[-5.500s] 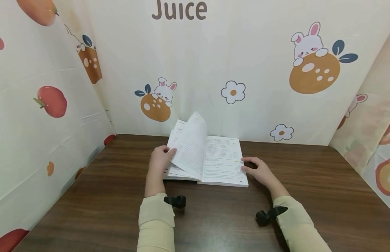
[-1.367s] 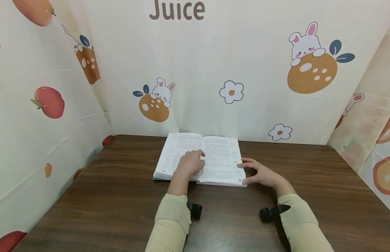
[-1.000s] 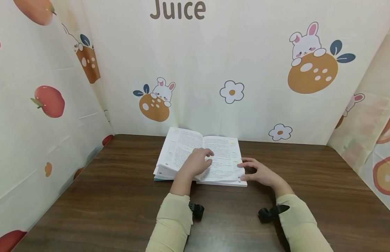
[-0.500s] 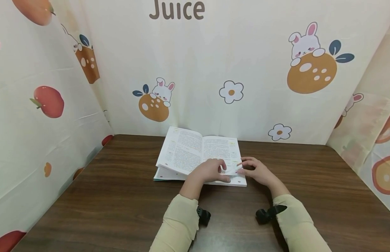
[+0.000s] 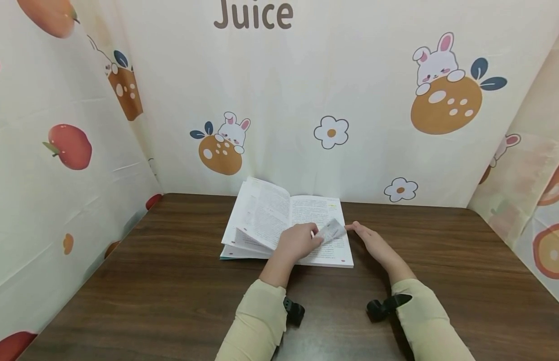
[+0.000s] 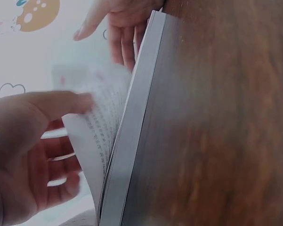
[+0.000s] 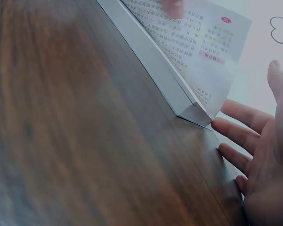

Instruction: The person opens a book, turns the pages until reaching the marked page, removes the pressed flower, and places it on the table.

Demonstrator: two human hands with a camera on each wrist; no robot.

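An open book (image 5: 266, 210) with printed text lies at the back of the table. My left hand (image 5: 295, 243) reaches over its right half and pinches a page (image 5: 331, 231) between thumb and fingers, its corner curling up off the stack. In the left wrist view that lifted page (image 6: 106, 110) stands away from the thick page block (image 6: 132, 127). My right hand (image 5: 374, 245) is at the book's right edge with fingers extended. The right wrist view shows its fingertips right at the book's corner and the thumb raised apart. A few left-hand pages bulge up loosely.
The dark wooden table (image 5: 162, 301) spreads around the book. Behind it hangs a pale curtain (image 5: 279, 90) printed with rabbits, fruit and flowers, close to the book's far edge. A black wrist camera (image 5: 294, 312) sits on my left sleeve, another wrist camera (image 5: 377, 310) on the right.
My left hand has moved from the left page across to the right one and now lifts a page there. The right hand's fingers have straightened, its thumb off the page. Left pages have risen.
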